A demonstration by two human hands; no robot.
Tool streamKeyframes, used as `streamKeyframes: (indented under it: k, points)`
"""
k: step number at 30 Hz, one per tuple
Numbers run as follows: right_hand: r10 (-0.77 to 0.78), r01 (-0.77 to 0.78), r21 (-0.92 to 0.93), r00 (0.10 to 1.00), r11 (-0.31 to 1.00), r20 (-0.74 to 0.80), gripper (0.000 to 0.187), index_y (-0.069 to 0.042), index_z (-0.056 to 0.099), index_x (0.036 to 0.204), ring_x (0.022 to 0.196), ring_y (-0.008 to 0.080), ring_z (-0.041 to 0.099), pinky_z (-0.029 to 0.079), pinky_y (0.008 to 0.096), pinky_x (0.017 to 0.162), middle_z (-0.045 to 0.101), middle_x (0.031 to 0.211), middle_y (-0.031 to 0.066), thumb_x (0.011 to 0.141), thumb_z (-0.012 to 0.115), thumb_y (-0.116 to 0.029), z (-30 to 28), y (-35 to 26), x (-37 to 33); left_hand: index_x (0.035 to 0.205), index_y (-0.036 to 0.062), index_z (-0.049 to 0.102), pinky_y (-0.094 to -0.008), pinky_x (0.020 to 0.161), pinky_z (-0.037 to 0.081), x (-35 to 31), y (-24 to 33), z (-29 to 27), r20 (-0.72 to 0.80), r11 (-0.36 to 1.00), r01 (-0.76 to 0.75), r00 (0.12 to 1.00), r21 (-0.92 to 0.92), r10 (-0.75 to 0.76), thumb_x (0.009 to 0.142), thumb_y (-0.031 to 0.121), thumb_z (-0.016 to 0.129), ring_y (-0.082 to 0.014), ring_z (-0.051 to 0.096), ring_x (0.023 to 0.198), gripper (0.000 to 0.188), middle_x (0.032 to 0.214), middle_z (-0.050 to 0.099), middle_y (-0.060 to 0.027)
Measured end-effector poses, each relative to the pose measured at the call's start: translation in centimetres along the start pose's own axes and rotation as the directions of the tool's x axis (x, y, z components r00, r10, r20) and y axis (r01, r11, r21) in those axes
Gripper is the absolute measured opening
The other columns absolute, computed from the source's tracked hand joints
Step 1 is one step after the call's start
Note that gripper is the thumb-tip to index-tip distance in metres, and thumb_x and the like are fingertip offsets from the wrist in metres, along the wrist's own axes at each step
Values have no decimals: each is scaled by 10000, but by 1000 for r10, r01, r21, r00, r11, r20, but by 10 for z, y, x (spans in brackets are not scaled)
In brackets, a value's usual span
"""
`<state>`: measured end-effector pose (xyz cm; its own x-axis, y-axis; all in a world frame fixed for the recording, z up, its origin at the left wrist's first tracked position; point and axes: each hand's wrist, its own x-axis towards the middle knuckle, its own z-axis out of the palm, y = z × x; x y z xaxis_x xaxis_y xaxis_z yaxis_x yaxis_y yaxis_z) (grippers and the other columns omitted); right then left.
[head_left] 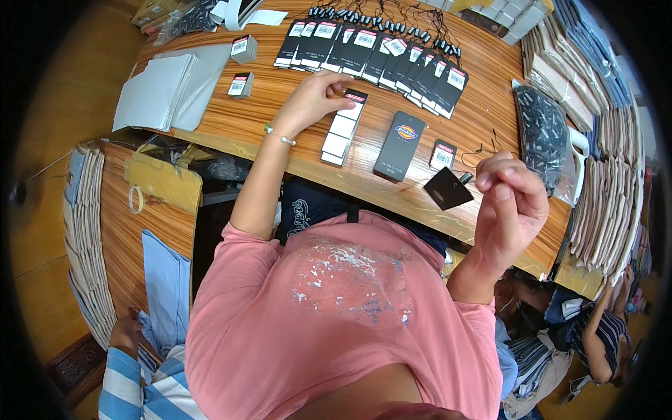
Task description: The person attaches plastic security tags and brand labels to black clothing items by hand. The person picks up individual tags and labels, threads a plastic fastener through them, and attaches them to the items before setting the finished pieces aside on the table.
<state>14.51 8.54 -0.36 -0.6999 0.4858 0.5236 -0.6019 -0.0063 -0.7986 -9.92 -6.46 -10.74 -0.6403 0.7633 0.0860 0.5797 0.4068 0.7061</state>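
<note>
My left hand (314, 102), a beaded bracelet at its wrist, reaches over the table with fingers half curled and a gap between thumb and forefinger. Its thumb tip lies over the upper part of a column of white labels (341, 128), overlapped on dark tags. To the right lies a stack of black hang tags (400, 146). My right hand (512, 199) is raised near the table edge with fingertips pinched together. Beside those fingertips a small dark tag (448, 189) hangs tilted, apparently held by its black cord end. A small labelled stack (444, 154) stands just behind it.
Black hang tags with corded ends (364, 52) fan across the table's back. Two small label stacks (241, 85) and white sheets (154, 92) lie left. A bag of black cords (540, 133) and folded garments (607, 210) crowd the right. Other people work at both sides.
</note>
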Motion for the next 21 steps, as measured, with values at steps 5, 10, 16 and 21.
streamKeyframes:
  k: [5,10,16,21]
  points:
    - [121,-120,13,979,993,-164,193,37,522,987,744,189,588,465,267,673,594,774,140,798,545,4,-4,-1,2,935,41,651,-240,643,435,1,5,-4,-7,1000,-4,1000,-14,4,644,136,737,-118,489,686,318,801,565,-40]
    - [132,-124,67,983,990,-129,145,35,536,936,750,192,598,467,264,665,598,790,142,793,552,14,-7,5,3,928,33,609,-228,655,452,-3,10,-8,0,996,90,996,1,-90,689,72,694,-87,539,747,257,832,585,-38]
    - [164,-165,-57,986,985,-14,151,33,555,911,735,164,598,475,251,651,589,822,123,764,558,67,4,12,2,985,-15,535,-194,678,451,-32,69,-28,5,777,36,999,-629,-43,777,11,591,-77,564,797,217,834,604,-43]
    - [98,-120,-426,993,897,-72,130,27,543,874,681,99,574,438,199,607,590,781,66,751,579,48,30,21,10,961,-34,540,-175,712,452,-48,124,-23,-139,751,-78,990,-656,-19,775,-43,584,-77,569,796,191,857,595,-53]
